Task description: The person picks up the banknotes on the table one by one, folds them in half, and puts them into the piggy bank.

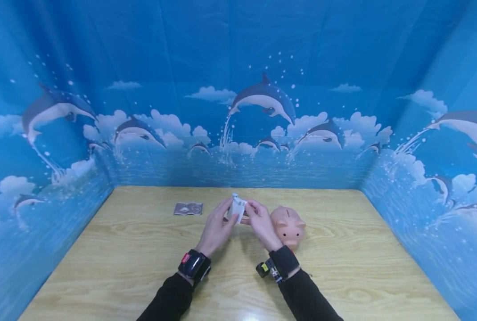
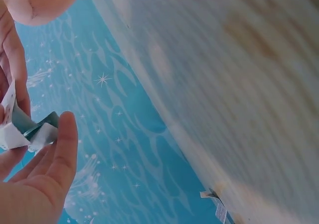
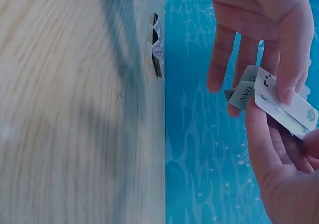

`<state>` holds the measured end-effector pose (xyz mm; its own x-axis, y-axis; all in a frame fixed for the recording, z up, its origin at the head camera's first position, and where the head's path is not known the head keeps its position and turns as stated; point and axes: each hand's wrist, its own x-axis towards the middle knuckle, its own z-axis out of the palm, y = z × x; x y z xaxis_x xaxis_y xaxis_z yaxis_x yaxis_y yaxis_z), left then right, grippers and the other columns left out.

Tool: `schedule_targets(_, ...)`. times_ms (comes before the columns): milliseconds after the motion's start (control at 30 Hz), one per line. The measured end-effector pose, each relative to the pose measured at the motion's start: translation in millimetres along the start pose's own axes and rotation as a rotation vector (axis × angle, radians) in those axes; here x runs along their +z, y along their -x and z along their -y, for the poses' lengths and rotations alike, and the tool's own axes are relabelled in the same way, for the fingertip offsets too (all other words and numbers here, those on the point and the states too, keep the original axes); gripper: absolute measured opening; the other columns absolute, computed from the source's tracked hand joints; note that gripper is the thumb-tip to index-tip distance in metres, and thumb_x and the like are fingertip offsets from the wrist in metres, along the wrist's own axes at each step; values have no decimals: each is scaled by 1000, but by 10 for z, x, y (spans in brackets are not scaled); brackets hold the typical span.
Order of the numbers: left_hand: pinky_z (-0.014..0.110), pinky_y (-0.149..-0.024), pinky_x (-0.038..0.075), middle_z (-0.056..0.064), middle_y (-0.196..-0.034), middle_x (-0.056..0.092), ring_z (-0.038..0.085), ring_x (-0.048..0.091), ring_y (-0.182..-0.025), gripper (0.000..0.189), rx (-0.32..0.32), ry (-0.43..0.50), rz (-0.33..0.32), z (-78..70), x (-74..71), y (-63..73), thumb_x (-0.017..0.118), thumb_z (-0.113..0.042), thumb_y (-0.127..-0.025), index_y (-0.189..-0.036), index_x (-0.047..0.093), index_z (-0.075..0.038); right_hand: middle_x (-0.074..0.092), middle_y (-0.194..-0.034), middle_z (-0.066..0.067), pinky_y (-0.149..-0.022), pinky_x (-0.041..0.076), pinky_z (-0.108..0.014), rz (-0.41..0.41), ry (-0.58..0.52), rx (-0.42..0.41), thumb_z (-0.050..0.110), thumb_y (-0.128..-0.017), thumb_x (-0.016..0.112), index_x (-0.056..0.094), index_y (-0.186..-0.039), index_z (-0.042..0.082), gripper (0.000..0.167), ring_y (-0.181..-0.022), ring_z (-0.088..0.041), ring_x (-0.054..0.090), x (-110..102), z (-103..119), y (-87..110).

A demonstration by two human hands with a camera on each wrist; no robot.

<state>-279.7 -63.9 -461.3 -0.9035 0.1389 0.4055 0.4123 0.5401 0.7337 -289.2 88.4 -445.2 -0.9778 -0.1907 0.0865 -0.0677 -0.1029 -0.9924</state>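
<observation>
A folded banknote (image 1: 237,207), pale with green printing, is held up between both hands above the table. My left hand (image 1: 217,227) pinches its left side, thumb in front and the other fingers behind. With thumb and fingers, my right hand (image 1: 261,226) grips the right side. In the right wrist view the folded note (image 3: 284,102) has one bent end showing the letters "UAN". Close beside the right hand stands a pink piggy bank (image 1: 288,223), a slot in its back. Left of the hands lies a second banknote (image 1: 188,208), purplish brown, creased, on the table.
The light wooden table (image 1: 134,249) ends at a blue curtain (image 1: 174,165) printed with dolphins, which surrounds it at the back and both sides. Black devices are strapped to the left wrist (image 1: 195,266) and the right wrist (image 1: 277,267).
</observation>
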Motion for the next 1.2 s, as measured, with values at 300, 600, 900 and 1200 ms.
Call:
schedule_targets(300, 30, -84, 58, 11, -151, 46, 25, 57, -124, 55, 19, 2, 20, -9, -10, -4, 60, -22, -98, -149, 40, -15, 61, -123, -25, -88, 59, -34, -15, -28, 2, 13, -107, 38, 54, -126, -5, 31, -110, -33, 63, 15, 27, -3)
schedule_targets(600, 30, -84, 58, 11, -150, 46, 28, 57, -123, 55, 28, 0, 15, -14, -4, 2, 62, -23, -97, -147, 43, -13, 64, -115, -20, -91, 57, -41, -25, 72, -10, 15, -101, 54, 58, -123, -2, 28, -100, -19, 66, 11, 28, -2)
schedule_targets(900, 33, -88, 58, 8, -136, 58, 23, 59, -120, 43, -8, 57, -30, -23, 15, -2, 64, -23, -96, -137, 53, -14, 65, -111, -16, -89, 56, -39, -43, 113, -30, 14, -101, 53, 60, -115, -2, 21, -96, -15, 63, 8, 30, 12)
schedule_targets(1200, 33, -87, 59, 12, -129, 62, 27, 63, -116, 38, 9, 149, -42, 1, 15, -12, 66, -18, -94, -129, 56, -8, 64, -111, -14, -94, 52, -43, -16, 142, -29, 14, -102, 51, 57, -116, 1, 20, -97, -14, 60, 11, 21, 13)
